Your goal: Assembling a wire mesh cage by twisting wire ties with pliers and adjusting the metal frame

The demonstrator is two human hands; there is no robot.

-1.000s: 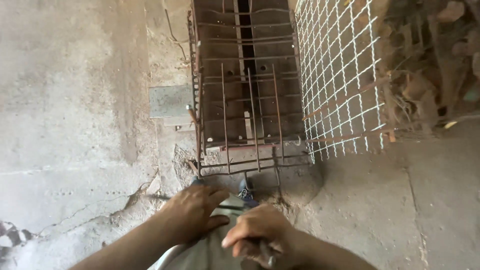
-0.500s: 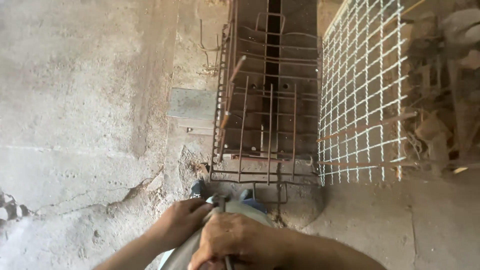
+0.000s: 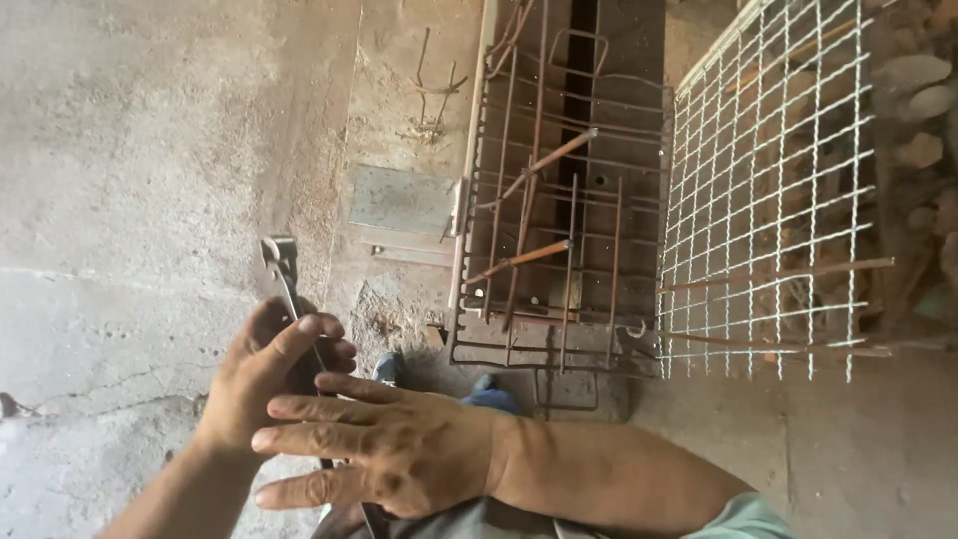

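Two hands meet low in view: the left hand (image 3: pixel 264 374) grips a metal wrench (image 3: pixel 284 274) pointing to 12 o'clock, while the right hand (image 3: pixel 384 449) lies flat across it, fingers spread wide. Beyond, cracked grey concrete floor (image 3: pixel 150 180); at 1 o'clock a rusty rebar cage (image 3: pixel 559 210), at 2 o'clock white wire mesh (image 3: pixel 768 190)

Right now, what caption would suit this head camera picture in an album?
Left hand grips a slim metal tool, right hand open alongside, before a rusty rebar cage and wire mesh.
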